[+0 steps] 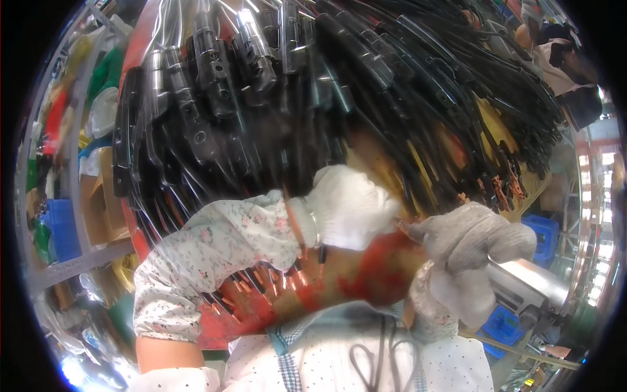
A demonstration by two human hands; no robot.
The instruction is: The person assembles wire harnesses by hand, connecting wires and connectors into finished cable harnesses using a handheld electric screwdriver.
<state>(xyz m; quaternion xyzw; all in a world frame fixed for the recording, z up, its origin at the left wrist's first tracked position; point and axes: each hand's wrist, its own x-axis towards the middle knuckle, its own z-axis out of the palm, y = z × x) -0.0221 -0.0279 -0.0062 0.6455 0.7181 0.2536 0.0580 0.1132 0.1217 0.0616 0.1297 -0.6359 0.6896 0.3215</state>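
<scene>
My left hand (353, 206), in a white knitted glove, is closed over the table's near part, its fingers curled and slightly blurred. Whatever it holds is hidden. Beside it on the right, my right hand (480, 242), in a grey glove, has curled fingers. Its fingertips point at a small copper-coloured wire end (401, 226) between the two gloves. Against the right glove's far side is a silver cylindrical metal tool or machine part (532, 281); I cannot tell whether the hand grips it. Black cables with bare copper ends (264, 281) lie under my left forearm.
A large heap of black cables with clear-covered connectors (215, 72) fills the table's far side. More copper ends (503, 189) stick out at right. The worn red tabletop (241, 320) shows nearby. Blue bins (539, 235) stand at right, a shelf rack (81, 264) at left. Another person (565, 65) is at far right.
</scene>
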